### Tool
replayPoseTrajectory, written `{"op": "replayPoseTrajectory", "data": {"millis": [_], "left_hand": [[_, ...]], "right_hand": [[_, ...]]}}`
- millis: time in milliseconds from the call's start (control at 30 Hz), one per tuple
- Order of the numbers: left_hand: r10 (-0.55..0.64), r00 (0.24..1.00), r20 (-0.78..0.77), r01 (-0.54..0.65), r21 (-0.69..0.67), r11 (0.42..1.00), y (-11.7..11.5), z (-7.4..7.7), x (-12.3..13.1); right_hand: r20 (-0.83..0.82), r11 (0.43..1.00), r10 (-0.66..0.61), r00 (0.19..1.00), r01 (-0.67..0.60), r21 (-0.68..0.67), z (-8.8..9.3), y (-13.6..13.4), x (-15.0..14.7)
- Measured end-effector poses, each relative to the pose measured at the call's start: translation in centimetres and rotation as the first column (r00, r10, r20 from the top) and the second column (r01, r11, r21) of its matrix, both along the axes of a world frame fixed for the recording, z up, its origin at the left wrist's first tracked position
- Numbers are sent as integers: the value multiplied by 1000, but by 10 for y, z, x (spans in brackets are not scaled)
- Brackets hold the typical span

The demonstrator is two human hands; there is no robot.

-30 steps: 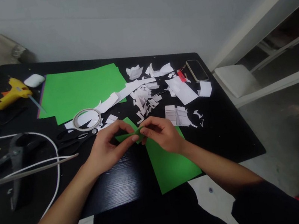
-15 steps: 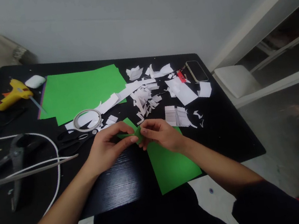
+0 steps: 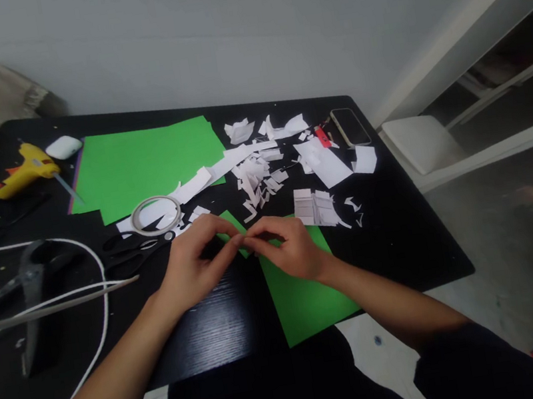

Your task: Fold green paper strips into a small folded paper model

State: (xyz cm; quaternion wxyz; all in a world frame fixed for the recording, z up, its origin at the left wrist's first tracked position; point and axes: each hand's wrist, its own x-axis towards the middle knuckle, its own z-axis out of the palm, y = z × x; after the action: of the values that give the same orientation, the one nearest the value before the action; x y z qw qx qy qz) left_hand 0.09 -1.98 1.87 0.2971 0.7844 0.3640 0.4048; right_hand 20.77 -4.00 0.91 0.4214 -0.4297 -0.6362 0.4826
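My left hand [image 3: 194,265] and my right hand [image 3: 288,248] meet fingertip to fingertip over the black table [image 3: 216,329]. Both pinch a small folded piece of green paper [image 3: 229,227] between thumb and fingers. Under my right hand lies a larger green sheet [image 3: 302,295] that reaches past the table's near edge. Black scissors [image 3: 135,246] and a ring of tape [image 3: 155,214] lie just left of my left hand.
A big green sheet [image 3: 140,165] lies at the back left, with a yellow glue gun [image 3: 22,172] and a white case [image 3: 63,147] beside it. Several white paper scraps [image 3: 281,163] litter the middle. A phone [image 3: 350,125] lies at the back right. White cable [image 3: 87,282] and pliers [image 3: 28,291] lie left.
Both hands have closed in on the green piece; it now shows less between the fingers, and my right fingertips have moved left to touch the left ones.
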Motion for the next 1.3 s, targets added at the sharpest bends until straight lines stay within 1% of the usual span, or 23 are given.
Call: {"op": "replayPoseTrajectory", "data": {"millis": [133, 200, 333, 533, 633, 1100, 1200, 1300], "left_hand": [[56, 998, 29, -55, -22, 998, 0, 1, 1], [81, 996, 34, -80, -34, 996, 0, 1, 1], [68, 998, -7, -68, -27, 997, 0, -1, 0], [-27, 998, -60, 31, 62, 998, 0, -3, 1], [-33, 998, -58, 36, 54, 998, 0, -4, 1], [51, 999, 11, -52, 20, 998, -7, -6, 6], [103, 995, 14, -103, 19, 995, -5, -5, 5], [182, 983, 24, -182, 8, 983, -3, -2, 2]], "right_hand": [[-110, 992, -21, 994, 7, -128, 1, 0, -2], [-150, 986, -37, 988, 12, -165, 1, 1, -2], [-132, 990, -35, 991, 16, -142, 0, 2, -1], [-72, 995, -22, 997, 15, -95, 1, 2, 0], [-62, 996, -21, 998, 15, -92, 2, 3, 0], [-183, 977, -6, 983, -34, -213, 6, 8, 1], [-199, 965, -17, 980, -36, -261, 4, 11, 3], [-205, 957, -61, 977, -1, -289, 0, 15, 6]]}}
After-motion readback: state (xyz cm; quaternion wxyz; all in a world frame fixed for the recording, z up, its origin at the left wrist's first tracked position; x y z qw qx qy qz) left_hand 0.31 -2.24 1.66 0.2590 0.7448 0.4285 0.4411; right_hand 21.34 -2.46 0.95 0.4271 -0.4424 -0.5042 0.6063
